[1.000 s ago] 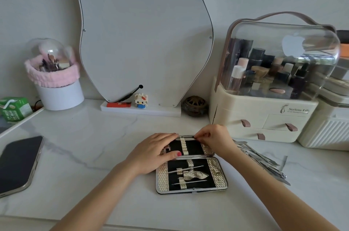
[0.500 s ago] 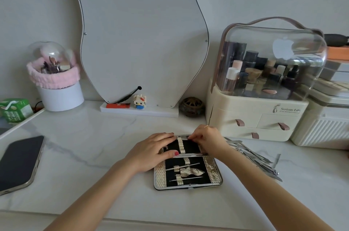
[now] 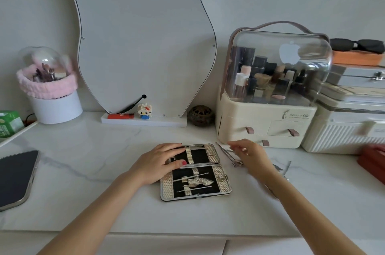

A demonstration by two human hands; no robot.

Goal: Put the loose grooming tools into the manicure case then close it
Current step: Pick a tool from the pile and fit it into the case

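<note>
A: Where does the manicure case (image 3: 195, 172) lie?

B: Open flat on the marble counter (image 3: 83, 167), its two black-lined halves one behind the other. The near half holds two thin metal picks (image 3: 192, 177) under straps; the far half holds a slim tool along its back edge.

A: And the left hand (image 3: 155, 164)?

B: It rests palm down on the left side of the far half, fingers straight, thumb at the hinge line. It grips nothing.

A: The right hand (image 3: 249, 155)?

B: Just right of the case, above the loose tools (image 3: 229, 155) scattered on the counter. Motion blur hides the fingertips; whether they pinch a tool cannot be told.

A: What surrounds the work area?

B: A phone (image 3: 15, 177) at far left, a mirror (image 3: 143, 35) at the wall, and a clear-domed cosmetics box (image 3: 268, 121) behind the right hand.
</note>
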